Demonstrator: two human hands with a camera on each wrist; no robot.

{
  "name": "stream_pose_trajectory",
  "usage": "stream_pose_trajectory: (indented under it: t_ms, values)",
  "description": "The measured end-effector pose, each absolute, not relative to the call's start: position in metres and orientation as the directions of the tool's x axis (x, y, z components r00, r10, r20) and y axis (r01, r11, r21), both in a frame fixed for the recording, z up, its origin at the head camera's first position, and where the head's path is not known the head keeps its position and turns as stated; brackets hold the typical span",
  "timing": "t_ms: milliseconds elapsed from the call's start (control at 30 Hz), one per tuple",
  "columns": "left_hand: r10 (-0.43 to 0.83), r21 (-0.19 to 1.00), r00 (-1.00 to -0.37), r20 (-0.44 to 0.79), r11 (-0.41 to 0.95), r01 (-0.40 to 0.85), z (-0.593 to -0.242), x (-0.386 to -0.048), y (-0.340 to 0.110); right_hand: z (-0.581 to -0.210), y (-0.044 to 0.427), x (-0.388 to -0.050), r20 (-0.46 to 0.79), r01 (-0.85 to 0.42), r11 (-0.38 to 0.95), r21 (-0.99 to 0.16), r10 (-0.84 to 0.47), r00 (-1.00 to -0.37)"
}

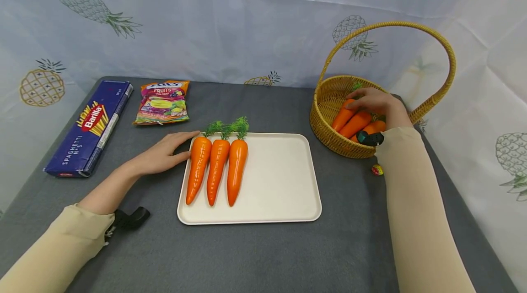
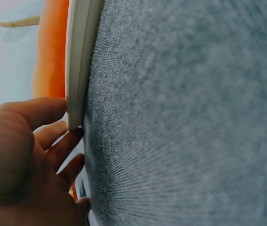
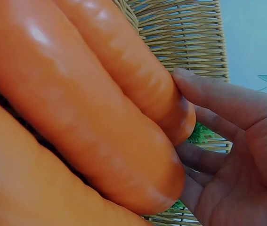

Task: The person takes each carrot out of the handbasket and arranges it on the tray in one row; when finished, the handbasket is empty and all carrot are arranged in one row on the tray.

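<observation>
Three carrots (image 1: 217, 169) with green tops lie side by side on the left part of a cream tray (image 1: 280, 178). My left hand (image 1: 166, 152) touches the tray's upper left corner with its fingers fairly straight. In the left wrist view, the thumb (image 2: 48, 110) lies against the tray rim (image 2: 79, 61) beside an orange carrot (image 2: 52, 47). My right hand (image 1: 375, 103) reaches into a wicker basket (image 1: 329, 139) that holds three visible carrots. Its thumb and fingers grip the leafy end of one carrot (image 3: 128, 61); a second carrot (image 3: 86, 113) lies against it.
A blue spaghetti box (image 1: 88, 130) and a colourful candy bag (image 1: 162, 103) lie at the left back. A small wrapped candy (image 1: 377, 170) sits near the basket. The basket's tall handle (image 1: 450, 64) arches above. A pineapple-print cloth (image 1: 255, 23) hangs behind the grey table.
</observation>
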State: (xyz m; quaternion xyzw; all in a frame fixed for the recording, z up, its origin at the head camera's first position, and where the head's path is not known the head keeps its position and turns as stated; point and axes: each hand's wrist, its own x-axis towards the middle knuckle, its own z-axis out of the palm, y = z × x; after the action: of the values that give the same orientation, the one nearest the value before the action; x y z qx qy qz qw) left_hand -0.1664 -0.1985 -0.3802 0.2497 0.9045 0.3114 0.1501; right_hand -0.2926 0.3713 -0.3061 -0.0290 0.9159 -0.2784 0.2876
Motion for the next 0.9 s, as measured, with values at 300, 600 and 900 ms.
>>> stream_pose_trajectory:
  t_ms: [300, 600, 900]
  values:
    - [0.530, 0.619, -0.826, -0.193, 0.719, 0.317, -0.3809, -0.1651, -0.1998, -0.3076, 0.3686, -0.2936, -0.505, 0.130, 0.839, -0.528, -0.187, -0.842]
    - [0.539, 0.629, -0.814, -0.215, 0.714, 0.307, -0.3790, -0.1647, -0.1994, -0.3102, 0.3664, -0.2917, -0.509, 0.193, 0.789, -0.583, -0.169, -0.844]
    - [0.542, 0.637, -0.810, -0.226, 0.711, 0.298, -0.3798, -0.1648, -0.2009, -0.3114, 0.3662, -0.2927, -0.502, 0.185, 0.784, -0.592, -0.180, -0.846]
